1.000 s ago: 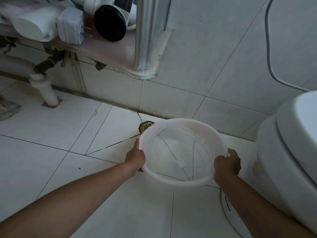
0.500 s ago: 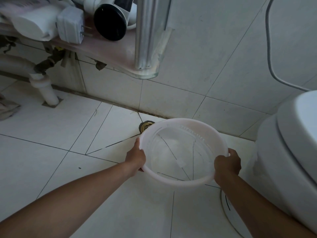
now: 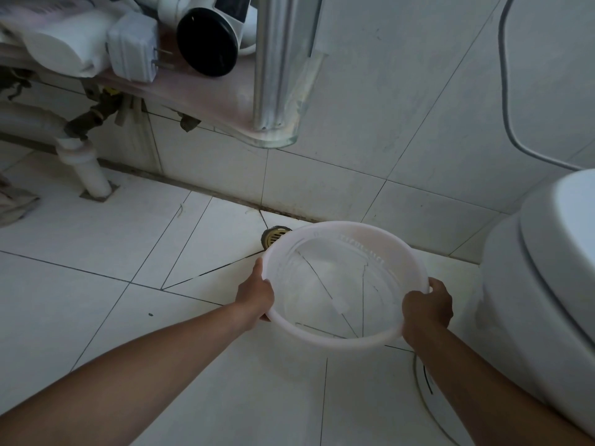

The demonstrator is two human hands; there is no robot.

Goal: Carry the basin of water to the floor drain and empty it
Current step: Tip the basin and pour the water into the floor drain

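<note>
Currently both hands grip the basin (image 3: 347, 341) rim: left hand (image 3: 256, 296) and right hand (image 3: 426, 309) fingers curled round it, far edge over the floor drain (image 3: 273, 238).

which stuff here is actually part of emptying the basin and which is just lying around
Part of the job:
- basin
- left hand and right hand, both gripping its rim
- floor drain, partly hidden behind the far rim

Just lying about:
- toilet
- glass shelf
- plug adapter
- white waste pipe
- wall cable
</note>
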